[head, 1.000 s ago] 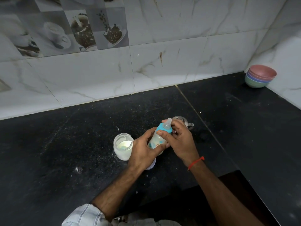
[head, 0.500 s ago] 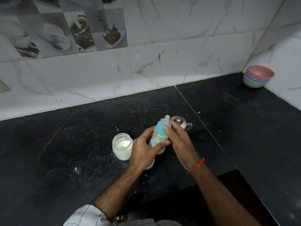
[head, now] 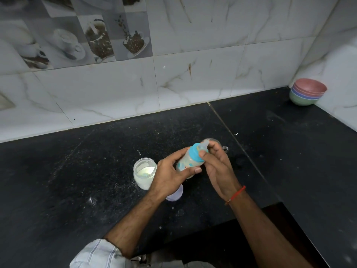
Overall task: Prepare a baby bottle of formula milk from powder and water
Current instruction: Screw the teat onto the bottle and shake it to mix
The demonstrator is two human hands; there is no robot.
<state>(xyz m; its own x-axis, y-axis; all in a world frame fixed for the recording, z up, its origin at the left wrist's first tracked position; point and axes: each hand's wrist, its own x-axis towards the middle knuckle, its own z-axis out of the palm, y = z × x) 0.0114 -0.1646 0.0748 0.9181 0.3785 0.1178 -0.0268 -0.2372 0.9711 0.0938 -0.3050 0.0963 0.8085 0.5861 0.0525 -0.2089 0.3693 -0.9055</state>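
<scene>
A small baby bottle [head: 190,161] with a blue collar and clear teat is lifted above the black counter, tilted to the right, with pale milk inside. My left hand [head: 170,176] grips its body from the left. My right hand [head: 216,165] pinches the blue collar with thumb and fingers. Just left of my left hand stands an open glass jar [head: 144,173] of white powder. A steel vessel [head: 222,147] stands behind my right hand, mostly hidden.
A pale lilac lid [head: 175,194] lies on the counter under my left wrist. Stacked coloured bowls [head: 307,91] sit in the far right corner against the tiled wall. White powder specks dot the black counter [head: 77,180]. The counter's front edge cuts in at lower right.
The bottle has been lifted a little and tipped further to the right. My right hand has turned on the collar, its fingers shifting round it. The jar has stayed put.
</scene>
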